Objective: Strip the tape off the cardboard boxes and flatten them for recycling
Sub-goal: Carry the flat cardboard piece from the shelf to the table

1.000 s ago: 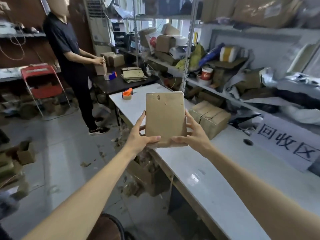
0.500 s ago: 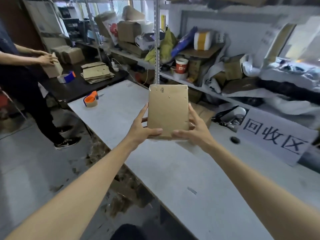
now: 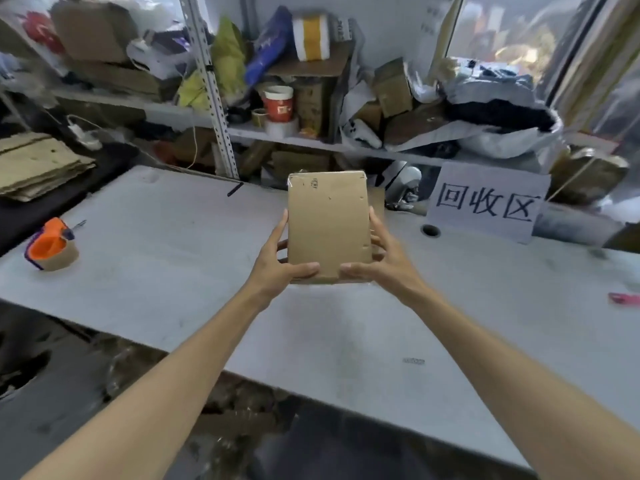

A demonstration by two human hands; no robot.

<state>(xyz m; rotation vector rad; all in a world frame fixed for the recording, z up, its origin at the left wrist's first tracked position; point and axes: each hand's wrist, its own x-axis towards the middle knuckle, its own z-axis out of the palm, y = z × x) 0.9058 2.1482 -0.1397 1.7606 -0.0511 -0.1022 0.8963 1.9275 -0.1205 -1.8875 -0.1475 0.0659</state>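
1. The box is held up in the air over the tabletop. It stands tall, with its flat brown front facing the camera. Its back and its inside are hidden.
2. The left hand grips the box's lower left edge. The thumb lies across the front near the bottom. The fingers go behind the box, where most of them are hidden.
3. The right hand grips the lower right edge the same way, thumb in front and fingers wrapped behind. The two thumb tips are near each other but apart.
4. Something shiny like clear tape shows at the box's top corners. It is too blurry to tell how far it runs.
5. A bit of brown cardboard peeks out behind the box's right side. I cannot tell what it belongs to.
6. A pink thing lies on the tabletop at the far right, cut off by the edge.
7. On the shelf behind, a red cup stands upright. What is in it cannot be seen.
8. A big grey bag lies on the shelf to the right, with something black showing inside it.
9. A tape roll in an orange holder sits at the left of the tabletop, well apart from the box.
10. A pile of flat cardboard lies further left, partly cut off.
11. A white sign with black writing stands at the back, right of the box.
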